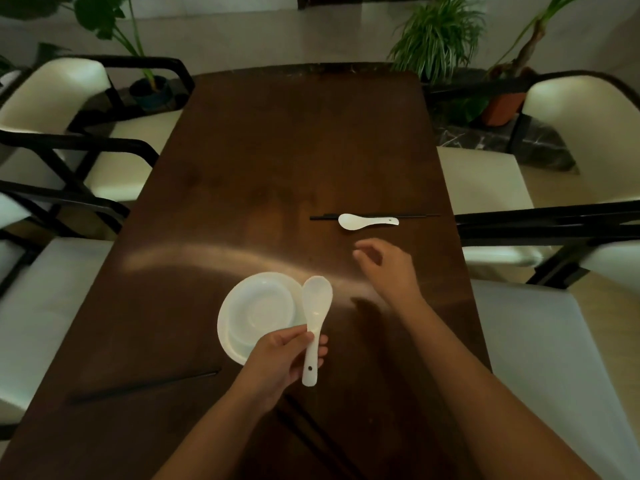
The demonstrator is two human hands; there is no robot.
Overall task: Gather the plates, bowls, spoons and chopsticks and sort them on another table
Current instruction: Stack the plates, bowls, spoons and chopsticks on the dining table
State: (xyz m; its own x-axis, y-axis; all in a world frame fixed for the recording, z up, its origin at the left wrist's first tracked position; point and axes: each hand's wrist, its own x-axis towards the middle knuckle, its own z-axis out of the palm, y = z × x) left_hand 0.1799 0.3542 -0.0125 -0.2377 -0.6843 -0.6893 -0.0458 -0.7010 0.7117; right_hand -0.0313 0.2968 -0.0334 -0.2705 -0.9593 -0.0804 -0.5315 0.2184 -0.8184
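Where the dark wooden bench (277,161) runs lengthwise away from the person, the following stand recorded. Item one: a white spoon (314,323), held above the near middle of the bench by the left hand (280,362), whose fingers (320,344) and thumb pinch the handle, bowl end pointing away. Item two: a stack of white dishes (258,313), a shallow bowl seated in a plate, resting on the bench just left of the held spoon and partly hidden by the left hand at its near edge. Item three: a second white spoon (367,221), lying flat toward the right side of the bench, bowl end to the left. Item four: a pair of black chopsticks (415,215), lying crosswise just behind that spoon and seeming to touch it. Item five: further black chopsticks (145,386), lying at a slant near the left near edge of the bench, well apart from the dishes. Item six: a dark pair of sticks (304,427) under the forearms at the near edge, dim and hard to make out. The right hand (388,268) hovers above the bench near the second spoon, fingers loosely spread and slightly curled, holding nothing. Surroundings: cream chairs with black frames (62,98) along both sides, potted plants (440,32) beyond the far end.
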